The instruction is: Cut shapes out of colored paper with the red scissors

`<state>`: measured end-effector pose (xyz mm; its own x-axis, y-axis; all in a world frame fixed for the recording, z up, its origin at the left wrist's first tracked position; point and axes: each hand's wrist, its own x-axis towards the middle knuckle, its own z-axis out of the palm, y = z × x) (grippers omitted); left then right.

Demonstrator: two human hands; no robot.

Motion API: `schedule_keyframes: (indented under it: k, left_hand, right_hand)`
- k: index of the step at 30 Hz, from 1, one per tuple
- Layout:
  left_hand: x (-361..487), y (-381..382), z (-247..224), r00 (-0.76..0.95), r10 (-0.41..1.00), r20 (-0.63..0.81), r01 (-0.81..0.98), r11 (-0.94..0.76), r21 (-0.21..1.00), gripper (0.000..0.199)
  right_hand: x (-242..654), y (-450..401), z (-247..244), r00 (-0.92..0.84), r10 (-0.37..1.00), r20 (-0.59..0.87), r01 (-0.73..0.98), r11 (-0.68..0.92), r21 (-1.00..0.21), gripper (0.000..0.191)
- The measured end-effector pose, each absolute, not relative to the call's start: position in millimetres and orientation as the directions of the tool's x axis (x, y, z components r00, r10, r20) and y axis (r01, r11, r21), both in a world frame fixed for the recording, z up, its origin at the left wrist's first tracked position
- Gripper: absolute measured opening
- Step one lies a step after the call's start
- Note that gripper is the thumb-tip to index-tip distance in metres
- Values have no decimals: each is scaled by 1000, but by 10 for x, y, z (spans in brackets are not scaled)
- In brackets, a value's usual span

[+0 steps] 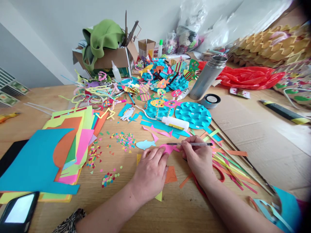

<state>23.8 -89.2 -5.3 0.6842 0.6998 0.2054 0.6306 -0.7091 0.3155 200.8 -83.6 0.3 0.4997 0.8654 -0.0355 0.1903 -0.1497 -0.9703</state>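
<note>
My left hand (152, 168) rests on the table, its fingers lying over a pink paper fish (173, 148) and partly hiding it. In my right hand (198, 158) a slim pen (194, 144) is pinched, lying nearly level with its tip over the pink fish. A light blue paper fish (145, 144) lies just left of the pink one. Orange paper (171, 174) and a bit of yellow paper show beside and under my left hand. Red-handled scissors (220, 173) lie partly hidden beneath my right wrist.
Coloured paper sheets (36, 158) and a phone (19, 210) lie at the left. Paper confetti (125, 140) is scattered nearby. Behind are a glue bottle (176, 123), blue discs (193, 115), decorated fish and a steel flask (207, 77). Cardboard (262, 126) and paper strips occupy the right.
</note>
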Motion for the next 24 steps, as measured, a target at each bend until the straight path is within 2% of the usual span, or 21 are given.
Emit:
schedule_keyframes:
  k: [24]
  left_hand:
    - [239, -882, -51, 683, 700, 207, 631, -709, 315, 35]
  right_hand:
    - [1995, -837, 13, 531, 847, -32, 157, -136, -978, 14]
